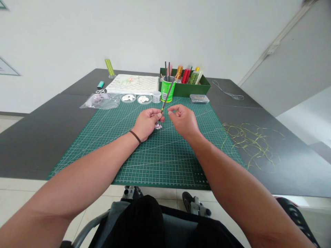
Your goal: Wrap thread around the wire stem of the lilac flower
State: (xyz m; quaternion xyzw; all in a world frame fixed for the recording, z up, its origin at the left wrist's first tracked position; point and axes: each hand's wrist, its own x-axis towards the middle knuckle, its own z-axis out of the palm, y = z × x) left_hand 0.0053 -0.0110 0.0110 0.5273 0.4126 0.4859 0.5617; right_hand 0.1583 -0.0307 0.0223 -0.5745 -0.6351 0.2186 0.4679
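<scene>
Thumb and fingers of the left hand [148, 122] pinch a slender dark stick [168, 95] near its lower end, over the middle of a green cutting mat [155, 165]. It leans up and away to the right, with a yellow-green band [162, 109] just above the grip and lilac petals [158, 126] showing below the fingers. Just to the right, the right hand [183, 120] is curled, thumb and forefinger tips drawn close together; whether they meet or pinch something fine, I cannot tell.

Loose yellow-green thread [252, 144] lies tangled along the mat's right edge and on the dark table [31, 137]. At the far side, a bright green can [164, 94] of sticks stands before a dark green box [190, 90] of colourful rolls, with a flat clear case [199, 99] near the box. Left of the can are a small tub [156, 97], two round dishes [128, 102] of white pieces and a clear plastic bag [112, 102]. Behind these lie a white slab [144, 90] and scissors [100, 91]; a yellow-green spool [109, 67] stands at far left, a pale cord [229, 92] at far right.
</scene>
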